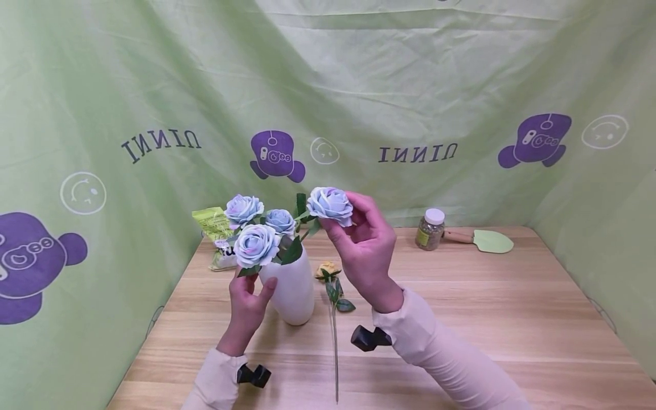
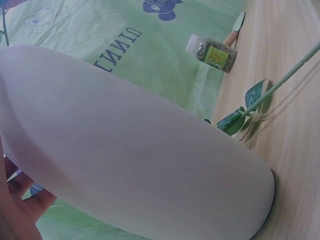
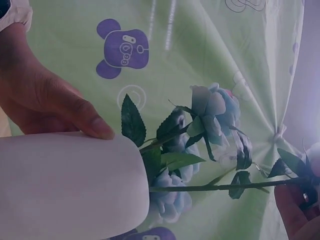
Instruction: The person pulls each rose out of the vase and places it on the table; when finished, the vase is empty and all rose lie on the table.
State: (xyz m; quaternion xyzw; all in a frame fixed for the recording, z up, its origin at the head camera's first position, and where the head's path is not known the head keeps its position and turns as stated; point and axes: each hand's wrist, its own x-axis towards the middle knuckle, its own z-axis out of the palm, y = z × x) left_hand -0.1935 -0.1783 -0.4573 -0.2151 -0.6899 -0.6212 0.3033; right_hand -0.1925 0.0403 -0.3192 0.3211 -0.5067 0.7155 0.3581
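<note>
A white vase point(image 1: 294, 293) stands on the wooden table with several pale blue artificial roses in it. My left hand point(image 1: 247, 304) grips the vase close under its rim, the thumb lying along its side in the right wrist view. At the blossom of one blue rose point(image 1: 329, 205), my right hand point(image 1: 366, 245) pinches the flower between thumb and fingers. The green stem point(image 3: 210, 188) of that rose runs down into the vase mouth. Three other blue blossoms, including the front rose point(image 1: 256, 245), lean over the left of the rim.
Right of the vase, a yellow rose point(image 1: 328, 270) lies with its long stem toward the front edge. A green-and-white bag point(image 1: 214, 226) stands behind the blue roses. Farther right are a white-lidded jar point(image 1: 430, 230) and a hand trowel point(image 1: 492, 241). Green printed cloth point(image 1: 348, 74) encloses the table.
</note>
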